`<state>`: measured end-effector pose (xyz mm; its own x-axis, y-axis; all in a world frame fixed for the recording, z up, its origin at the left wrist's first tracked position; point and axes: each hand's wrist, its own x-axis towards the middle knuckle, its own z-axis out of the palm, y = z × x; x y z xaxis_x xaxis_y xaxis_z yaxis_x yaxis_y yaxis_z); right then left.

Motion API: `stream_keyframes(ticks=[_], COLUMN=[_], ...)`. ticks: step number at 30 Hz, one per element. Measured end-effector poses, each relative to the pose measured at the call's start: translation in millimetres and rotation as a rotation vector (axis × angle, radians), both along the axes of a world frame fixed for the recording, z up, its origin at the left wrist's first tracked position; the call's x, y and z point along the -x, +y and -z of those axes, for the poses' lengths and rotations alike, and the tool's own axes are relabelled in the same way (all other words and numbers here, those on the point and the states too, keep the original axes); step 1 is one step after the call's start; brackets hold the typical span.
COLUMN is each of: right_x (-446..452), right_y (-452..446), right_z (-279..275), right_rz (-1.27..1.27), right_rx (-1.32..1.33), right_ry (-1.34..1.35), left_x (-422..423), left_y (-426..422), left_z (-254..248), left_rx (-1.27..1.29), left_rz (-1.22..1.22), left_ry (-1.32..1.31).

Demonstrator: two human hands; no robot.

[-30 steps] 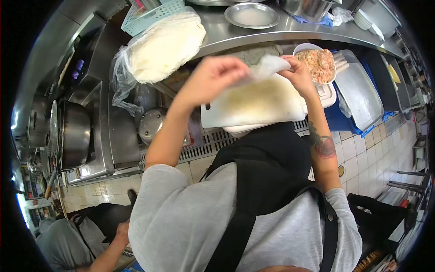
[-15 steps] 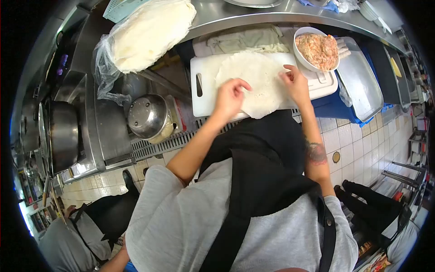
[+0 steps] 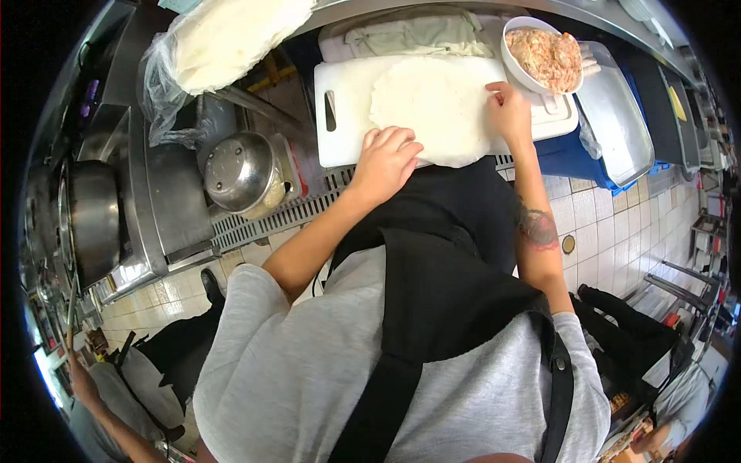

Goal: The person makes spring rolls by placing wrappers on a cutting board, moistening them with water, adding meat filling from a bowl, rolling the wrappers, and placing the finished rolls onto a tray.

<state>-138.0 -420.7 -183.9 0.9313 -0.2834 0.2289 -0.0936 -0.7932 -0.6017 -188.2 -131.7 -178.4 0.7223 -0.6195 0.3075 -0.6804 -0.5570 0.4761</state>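
Observation:
A thin, pale round sheet of dough (image 3: 432, 100) lies on a white cutting board (image 3: 345, 143), its near edge hanging slightly past the board. My left hand (image 3: 388, 160) is at the sheet's near left edge, its fingers curled together over it. At the right edge is my right hand (image 3: 511, 116), index finger and thumb bent inward and closed on the sheet's margin. The exact contact under the right fingers is partly hidden. Just beyond that hand stands a white bowl (image 3: 509, 58) of pinkish minced filling (image 3: 544, 60).
More dough sheets (image 3: 235, 38) lie in clear plastic at upper left. A metal tray (image 3: 617, 116) is on the right, and a folded cloth (image 3: 417, 35) lies behind the board. A metal bowl (image 3: 239, 171) sits at left. Other people stand at lower left and lower right.
The view has shifted, so the board appears higher. The dough sheet sits differently, with less overhang in front. My left hand has come down onto its near edge; my right hand stays at the right side.

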Motion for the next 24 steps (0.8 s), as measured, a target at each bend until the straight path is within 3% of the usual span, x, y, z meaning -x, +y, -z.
stream_keyframes(ticks=[1,5,8,11,14,16,18,21,24], right_x=[-4,-11,-19,-34,-42,-47,-38,-40,-59], right_y=[0,3,3,-1,-6,-14,13,49,75], right_z=[-1,-6,-4,3,4,15,-45,-127,-175], right_rz=[-0.014,-0.061,-0.075,-0.114,-0.136,-0.143,-0.158,-0.222,-0.331], right_rx=[-0.012,-0.029,-0.002,0.021,0.128,0.418,0.252,0.174,0.265], right_ry=[0.009,0.023,0.034,-0.060,-0.007,-0.146,-0.238,-0.523,-0.737], left_x=[1,9,13,-2,-29,-62,-73,-73,-68], left_y=[-8,-23,-27,-26,-21,-11,-4,6,3], left_z=[-1,5,-4,-16,-25,10,-16,1,1], left_rx=[0.101,0.122,0.107,0.209,0.298,-0.014,-0.392,-0.378,-0.407], left_rz=[-0.039,-0.087,-0.102,-0.105,-0.122,-0.072,-0.101,-0.125,-0.224], left_ry=[-0.151,-0.124,-0.047,0.250,0.185,-0.104,0.056,-0.022,-0.035])
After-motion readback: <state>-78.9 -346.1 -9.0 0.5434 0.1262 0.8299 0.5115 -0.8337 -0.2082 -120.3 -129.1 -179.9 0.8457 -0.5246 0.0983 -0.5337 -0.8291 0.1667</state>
